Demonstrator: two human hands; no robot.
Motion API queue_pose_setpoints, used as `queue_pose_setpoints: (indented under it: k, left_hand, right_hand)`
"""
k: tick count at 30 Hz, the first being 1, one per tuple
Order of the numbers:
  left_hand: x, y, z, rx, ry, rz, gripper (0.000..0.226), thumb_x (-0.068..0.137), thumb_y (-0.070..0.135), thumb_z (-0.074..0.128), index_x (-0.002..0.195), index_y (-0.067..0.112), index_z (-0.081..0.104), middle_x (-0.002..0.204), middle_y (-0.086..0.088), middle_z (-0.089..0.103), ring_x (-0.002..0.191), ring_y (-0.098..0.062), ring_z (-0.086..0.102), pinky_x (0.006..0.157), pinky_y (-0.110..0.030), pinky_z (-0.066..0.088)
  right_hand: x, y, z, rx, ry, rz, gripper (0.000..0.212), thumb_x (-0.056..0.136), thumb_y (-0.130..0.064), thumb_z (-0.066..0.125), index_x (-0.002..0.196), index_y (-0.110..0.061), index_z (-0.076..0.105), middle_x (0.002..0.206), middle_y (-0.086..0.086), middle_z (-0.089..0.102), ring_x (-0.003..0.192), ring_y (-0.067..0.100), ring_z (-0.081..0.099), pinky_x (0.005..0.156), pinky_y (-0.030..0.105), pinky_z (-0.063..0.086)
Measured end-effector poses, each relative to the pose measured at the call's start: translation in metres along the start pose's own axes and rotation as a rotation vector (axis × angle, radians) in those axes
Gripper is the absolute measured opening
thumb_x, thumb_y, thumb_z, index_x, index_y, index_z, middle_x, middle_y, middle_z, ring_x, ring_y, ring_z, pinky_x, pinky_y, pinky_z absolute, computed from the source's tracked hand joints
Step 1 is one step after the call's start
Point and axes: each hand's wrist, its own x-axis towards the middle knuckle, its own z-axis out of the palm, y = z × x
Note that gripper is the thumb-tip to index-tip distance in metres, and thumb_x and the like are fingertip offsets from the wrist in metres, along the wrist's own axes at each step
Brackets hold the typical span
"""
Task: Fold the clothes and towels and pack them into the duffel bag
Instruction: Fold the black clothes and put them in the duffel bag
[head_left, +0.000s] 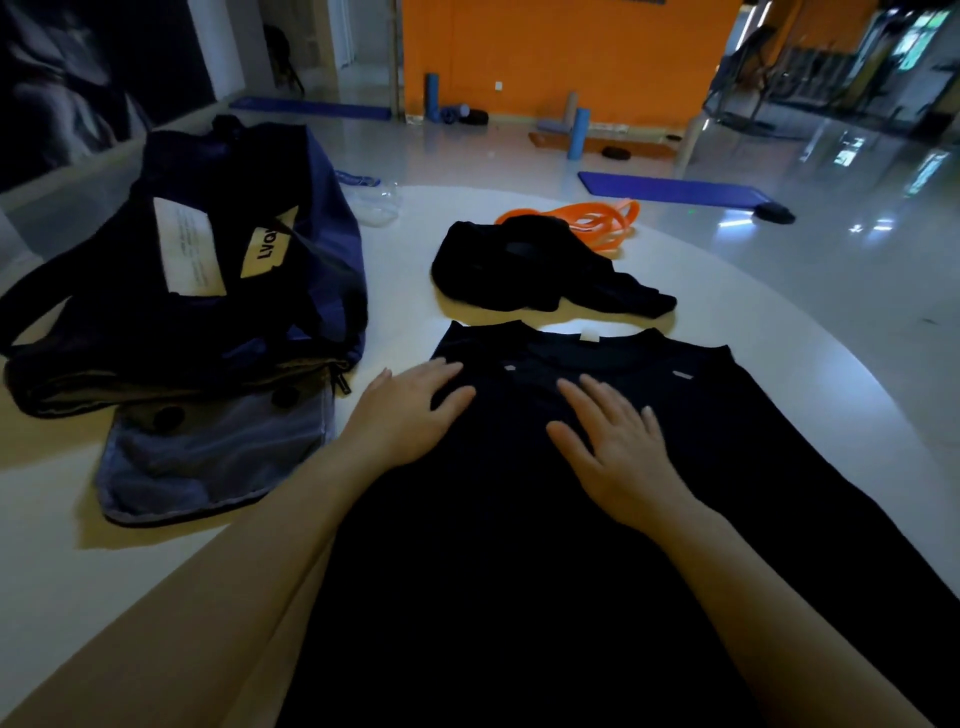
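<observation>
spread flat across the near part of the white table (779, 332), a black shirt (519, 545) lies with its collar pointing away from the person, and both hands press on its upper part with straight fingers, the left hand (402, 410) at the shirt's left shoulder edge and the right hand (618, 447) near the middle of the chest. to the left of the shirt sits the navy duffel bag (208, 260), open at its near end, with a grey mesh pouch (208, 457) just in front of it. beyond the collar lies a crumpled black garment (519, 270), with orange resistance bands (587, 218) touching its far side.
</observation>
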Motion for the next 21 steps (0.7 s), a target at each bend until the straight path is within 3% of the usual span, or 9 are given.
queue_pose_setpoints:
  k: [4, 7, 13, 16, 17, 19, 21]
  left_hand:
    - [0.045, 0.017, 0.019, 0.2, -0.047, -0.032, 0.063, 0.099, 0.053, 0.026, 0.153, 0.023, 0.015, 0.161, 0.0, 0.007, 0.147, -0.015, 0.007, 0.118, -0.042, 0.004]
    - [0.064, 0.02, 0.039, 0.29, -0.119, -0.064, 0.07, 0.096, 0.061, 0.018, 0.154, 0.024, 0.003, 0.161, -0.003, -0.007, 0.148, -0.016, -0.006, 0.119, -0.042, -0.001]
    - [0.069, 0.017, 0.052, 0.348, -0.152, -0.076, 0.078, 0.083, 0.078, 0.01, 0.15, 0.042, -0.004, 0.16, 0.0, -0.017, 0.147, -0.017, -0.013, 0.118, -0.043, -0.006]
    - [0.073, 0.018, 0.05, 0.341, -0.167, -0.097, 0.078, 0.083, 0.078, 0.013, 0.151, 0.041, -0.002, 0.16, 0.0, -0.014, 0.147, -0.018, -0.011, 0.118, -0.043, -0.003]
    - [0.074, 0.018, 0.049, 0.276, -0.143, -0.09, 0.077, 0.086, 0.076, 0.019, 0.151, 0.039, 0.002, 0.161, -0.001, -0.009, 0.148, -0.018, -0.006, 0.118, -0.043, 0.0]
    - [0.079, 0.014, 0.041, 0.006, 0.032, -0.108, 0.068, 0.092, 0.063, 0.034, 0.151, 0.031, 0.022, 0.16, -0.006, 0.015, 0.146, -0.022, 0.015, 0.116, -0.043, 0.016]
    - [0.09, 0.002, 0.032, -0.16, 0.245, -0.184, 0.057, 0.095, 0.047, 0.046, 0.144, 0.018, 0.04, 0.147, -0.013, 0.039, 0.134, -0.03, 0.036, 0.109, -0.042, 0.031]
  right_hand:
    - [0.003, 0.062, -0.026, -0.066, 0.139, 0.231, 0.06, 0.096, -0.058, 0.025, 0.151, -0.033, 0.017, 0.16, -0.003, 0.009, 0.147, 0.015, 0.003, 0.117, 0.048, 0.003]
    - [0.005, 0.11, -0.035, -0.099, 0.119, 0.387, 0.068, 0.094, -0.06, 0.03, 0.152, -0.027, 0.016, 0.16, 0.005, 0.01, 0.147, 0.021, 0.006, 0.118, 0.046, 0.009]
    - [0.012, 0.133, -0.017, -0.141, 0.031, 0.426, 0.069, 0.092, -0.066, 0.019, 0.152, -0.035, 0.009, 0.161, 0.0, 0.0, 0.147, 0.017, -0.005, 0.118, 0.045, -0.004]
    - [0.014, 0.137, -0.025, -0.135, -0.03, 0.41, 0.072, 0.09, -0.069, 0.025, 0.152, -0.035, 0.011, 0.161, 0.001, 0.003, 0.147, 0.019, 0.001, 0.118, 0.046, 0.001]
    - [0.015, 0.139, -0.029, -0.105, 0.028, 0.386, 0.072, 0.089, -0.068, 0.033, 0.151, -0.033, 0.019, 0.159, 0.003, 0.015, 0.146, 0.021, 0.013, 0.116, 0.047, 0.01]
    - [0.021, 0.145, -0.039, 0.013, 0.344, 0.317, 0.062, 0.087, -0.055, 0.054, 0.139, -0.024, 0.044, 0.14, 0.008, 0.044, 0.129, 0.027, 0.042, 0.105, 0.045, 0.031]
    - [0.037, 0.157, -0.05, 0.079, 0.578, 0.354, 0.048, 0.086, -0.04, 0.063, 0.126, -0.014, 0.056, 0.122, 0.012, 0.056, 0.114, 0.031, 0.052, 0.096, 0.044, 0.04]
